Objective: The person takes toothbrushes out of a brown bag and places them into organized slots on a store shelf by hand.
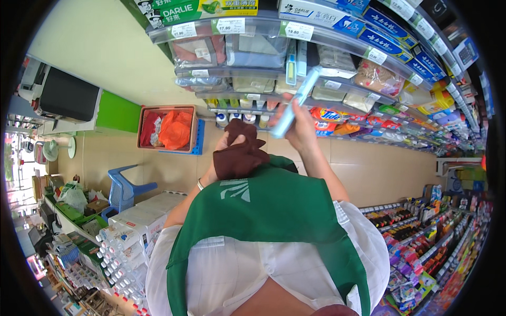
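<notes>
My left hand (223,144) grips a bunched dark brown cloth (241,156) in front of the green apron. My right hand (298,122) is raised before the shelves, closed around a long, slim light-blue plastic case (296,103), which tilts with its upper end toward the shelf. Two similar slim packages (291,67) stand upright on the shelf just beyond it, between a bagged grey-blue textile (257,51) and a bagged grey one (335,61).
Toothpaste boxes (205,8) line the upper shelf; detergent bags (330,114) are lower. An orange basket (193,126) with red bags stands on the floor at left, near a blue plastic chair (122,189) and packs of bottled water (118,252). More stocked shelves (427,241) are at lower right.
</notes>
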The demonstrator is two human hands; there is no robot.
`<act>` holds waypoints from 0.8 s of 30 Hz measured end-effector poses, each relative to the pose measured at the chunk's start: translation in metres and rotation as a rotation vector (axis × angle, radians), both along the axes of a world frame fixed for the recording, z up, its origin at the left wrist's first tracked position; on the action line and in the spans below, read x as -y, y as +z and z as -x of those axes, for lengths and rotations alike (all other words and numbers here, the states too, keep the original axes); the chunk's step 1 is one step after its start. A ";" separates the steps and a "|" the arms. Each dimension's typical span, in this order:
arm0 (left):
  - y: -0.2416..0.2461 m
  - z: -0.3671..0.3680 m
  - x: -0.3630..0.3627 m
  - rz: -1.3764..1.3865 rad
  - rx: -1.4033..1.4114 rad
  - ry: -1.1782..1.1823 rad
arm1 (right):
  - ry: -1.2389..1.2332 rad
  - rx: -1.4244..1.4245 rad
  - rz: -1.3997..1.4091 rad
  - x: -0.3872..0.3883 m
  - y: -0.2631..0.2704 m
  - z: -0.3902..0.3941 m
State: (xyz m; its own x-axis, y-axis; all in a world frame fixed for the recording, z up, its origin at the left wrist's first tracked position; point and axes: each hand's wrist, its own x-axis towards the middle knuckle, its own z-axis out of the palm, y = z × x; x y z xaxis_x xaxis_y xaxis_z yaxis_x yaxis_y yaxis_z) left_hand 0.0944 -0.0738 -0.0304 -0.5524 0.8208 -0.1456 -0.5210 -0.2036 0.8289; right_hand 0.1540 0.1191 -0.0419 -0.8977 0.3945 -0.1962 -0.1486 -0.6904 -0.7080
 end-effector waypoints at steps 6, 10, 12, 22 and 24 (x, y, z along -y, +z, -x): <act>-0.010 0.005 0.016 0.067 -0.019 -0.067 | -0.265 0.420 -0.699 -0.118 -0.023 0.022; -0.012 0.006 0.024 0.067 0.002 0.053 | -0.248 0.618 -1.285 -0.160 -0.031 0.048; -0.014 0.003 0.030 0.073 0.021 0.121 | -0.241 0.681 -1.382 -0.165 -0.033 0.061; 0.001 -0.004 0.050 0.027 0.040 0.437 | -0.475 0.326 -1.745 -0.125 -0.052 0.037; 0.017 -0.003 0.046 0.003 0.023 0.501 | -0.404 0.227 -1.736 -0.116 -0.056 0.024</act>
State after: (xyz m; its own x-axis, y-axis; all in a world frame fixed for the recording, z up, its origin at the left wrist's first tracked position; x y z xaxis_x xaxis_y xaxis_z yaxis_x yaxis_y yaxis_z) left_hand 0.0975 -0.1193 -0.0137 -0.8750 0.4553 -0.1643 -0.3780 -0.4306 0.8196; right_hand 0.1295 0.2351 -0.0976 -0.7210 0.4282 0.5447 0.0911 0.8379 -0.5381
